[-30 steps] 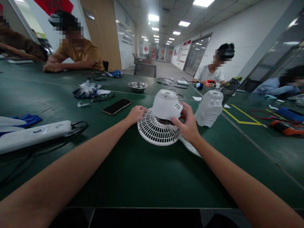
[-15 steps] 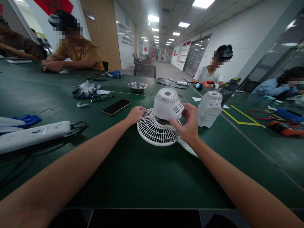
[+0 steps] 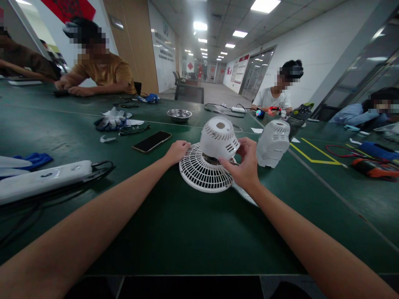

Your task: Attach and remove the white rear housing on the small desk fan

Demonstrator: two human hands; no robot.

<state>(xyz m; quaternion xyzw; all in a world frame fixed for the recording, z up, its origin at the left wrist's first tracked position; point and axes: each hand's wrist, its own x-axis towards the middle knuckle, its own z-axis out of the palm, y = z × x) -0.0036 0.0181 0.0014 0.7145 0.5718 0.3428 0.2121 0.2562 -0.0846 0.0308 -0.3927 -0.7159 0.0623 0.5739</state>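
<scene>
A white round fan grille (image 3: 207, 178) lies on the green table, ribs upward. Over its centre sits a white vented motor cover (image 3: 218, 135), slightly tilted, with a dark gap and metal parts showing beneath it. At the grille's left rim, my left hand (image 3: 177, 152) is closed, fingertips on the edge. My right hand (image 3: 245, 164) grips the cover's right side, thumb in front and fingers behind; some thin wires show beside the fingers. Partly hidden by the right wrist, a pale flat piece (image 3: 245, 194) lies on the table. Just right stands a white vented fan housing (image 3: 273, 143).
Around the work lie a phone (image 3: 152, 141), a steel bowl (image 3: 179, 115), gloves (image 3: 112, 119) and a white power strip (image 3: 46, 178). Behind the housing leans a dark bottle (image 3: 299, 118). An orange multimeter (image 3: 374, 169) is far right. Other people sit around the table.
The view has shifted slightly. Both hands keep their places on the grille and the cover, and the cover sits almost the same.
</scene>
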